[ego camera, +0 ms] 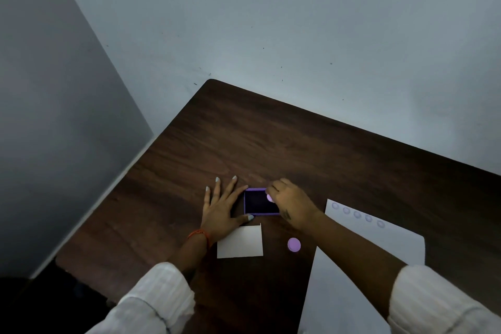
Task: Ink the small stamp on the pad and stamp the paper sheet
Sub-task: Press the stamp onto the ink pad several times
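A purple-framed ink pad (260, 205) with a dark inking surface lies open on the dark wooden table (271, 144). My right hand (290, 202) grips a small lilac stamp (270, 198) over the pad's right edge; whether it touches the ink I cannot tell. My left hand (223, 207) rests flat on the table, fingers spread, index finger and thumb against the pad's left side. The white paper sheet (349, 266) lies to the right under my right forearm, with a row of several round bluish stamp marks (357, 215) along its far edge.
A small white card or lid (240, 241) lies just in front of the pad. A round lilac cap (294, 245) sits between it and the sheet. Pale walls border the table on the far side, and its left edge drops to a dark floor.
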